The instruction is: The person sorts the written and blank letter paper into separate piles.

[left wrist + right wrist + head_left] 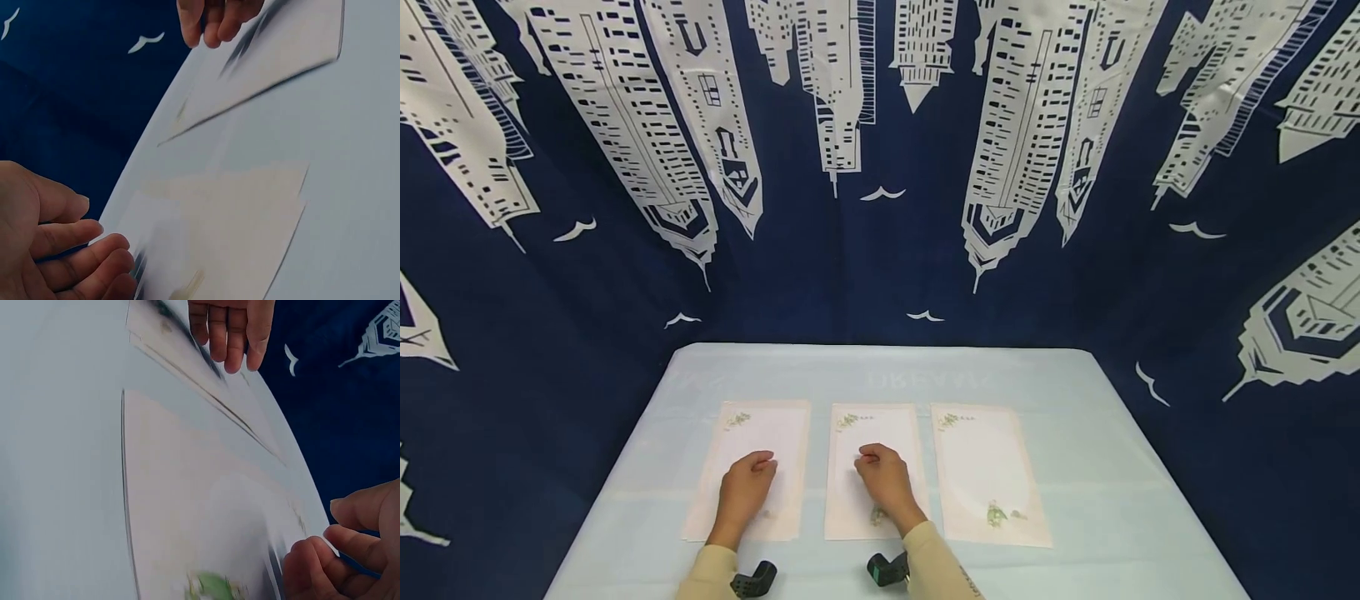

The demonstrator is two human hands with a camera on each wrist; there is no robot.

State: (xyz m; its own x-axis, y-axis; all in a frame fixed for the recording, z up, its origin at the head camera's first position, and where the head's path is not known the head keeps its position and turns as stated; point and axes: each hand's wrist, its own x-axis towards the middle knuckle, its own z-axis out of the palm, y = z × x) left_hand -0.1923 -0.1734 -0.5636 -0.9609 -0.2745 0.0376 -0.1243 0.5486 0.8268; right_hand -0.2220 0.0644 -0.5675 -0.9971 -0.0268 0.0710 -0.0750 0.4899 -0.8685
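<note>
Three pale pink sheets of paper with small green leaf prints lie in a row: a left sheet [792, 458], a middle sheet [844, 500] and a right sheet [985, 467]. My left hand [747, 487] is over the left sheet, fingers loosely bent and nothing between them. Over the middle sheet, my right hand [887, 482] has its fingers loosely bent too, with its thumb apart from them in the right wrist view. Dark blurred streaks show on the paper under both hands. At the left, sheet edges show doubled, like stacked paper.
The sheets lie on a pale table [1120, 500] whose far edge meets a dark blue cloth [850, 275] printed with white buildings and birds. Black wrist devices sit at the left sleeve [709, 575] and the right sleeve [936, 562].
</note>
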